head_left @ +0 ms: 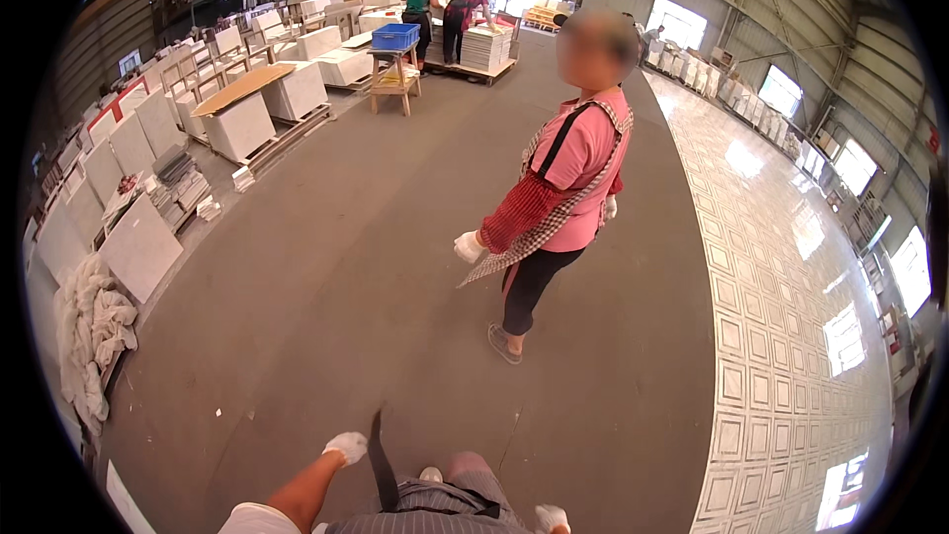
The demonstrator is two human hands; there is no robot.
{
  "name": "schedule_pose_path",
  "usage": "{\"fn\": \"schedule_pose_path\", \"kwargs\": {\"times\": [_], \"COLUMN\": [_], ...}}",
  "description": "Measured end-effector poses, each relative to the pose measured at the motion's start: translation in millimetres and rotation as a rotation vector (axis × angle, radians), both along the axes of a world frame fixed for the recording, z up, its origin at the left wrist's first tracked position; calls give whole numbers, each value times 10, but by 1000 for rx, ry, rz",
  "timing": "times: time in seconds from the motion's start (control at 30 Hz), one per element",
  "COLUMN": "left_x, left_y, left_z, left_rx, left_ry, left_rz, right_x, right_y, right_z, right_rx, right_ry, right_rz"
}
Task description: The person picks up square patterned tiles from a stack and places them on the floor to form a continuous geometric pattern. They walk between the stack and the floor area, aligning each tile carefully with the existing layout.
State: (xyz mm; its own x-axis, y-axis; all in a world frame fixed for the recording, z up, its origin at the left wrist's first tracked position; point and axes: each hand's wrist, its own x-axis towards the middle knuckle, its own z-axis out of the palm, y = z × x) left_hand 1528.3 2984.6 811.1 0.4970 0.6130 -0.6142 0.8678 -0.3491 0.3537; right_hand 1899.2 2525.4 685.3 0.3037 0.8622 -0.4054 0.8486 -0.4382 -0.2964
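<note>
My left hand (348, 447), in a white glove, hangs in front of me at the lower edge. Its fingers look loosely curled, with nothing visible in them. Just right of it a dark strap (382, 465) rises from my striped apron (435, 519); I cannot tell whether the hand touches it. My right hand (552, 517), also gloved in white, is low beside my right thigh, partly cut off, its fingers too small to read. Ahead stands a person in a pink shirt (588, 143) with a checked apron, red sleeve covers and white gloves.
Stone slabs (143, 247) and blocks line the left side, near a bundle of white sheeting (94, 321). A blue crate (395, 37) rests on a wooden stand (395, 84). Two people work at a stacked pallet (484, 49) behind. Patterned glossy tiles (781, 336) cover the right floor.
</note>
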Motion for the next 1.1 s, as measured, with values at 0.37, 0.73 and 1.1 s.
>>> {"fn": "schedule_pose_path", "kwargs": {"times": [0.37, 0.73, 1.1], "left_x": [2476, 1667, 4872], "left_y": [3390, 6368, 10912], "left_z": [-153, -851, -436], "left_rx": [-35, 705, -142], "left_ry": [-292, -142, -157], "left_rz": [67, -79, 363], "right_x": [2090, 3465, 5279], "right_y": [3596, 11344, 10404], "right_z": [89, 2886, -23], "right_rx": [-295, 461, -199], "right_ry": [53, 1065, 25], "right_rz": [-172, -491, -46]}}
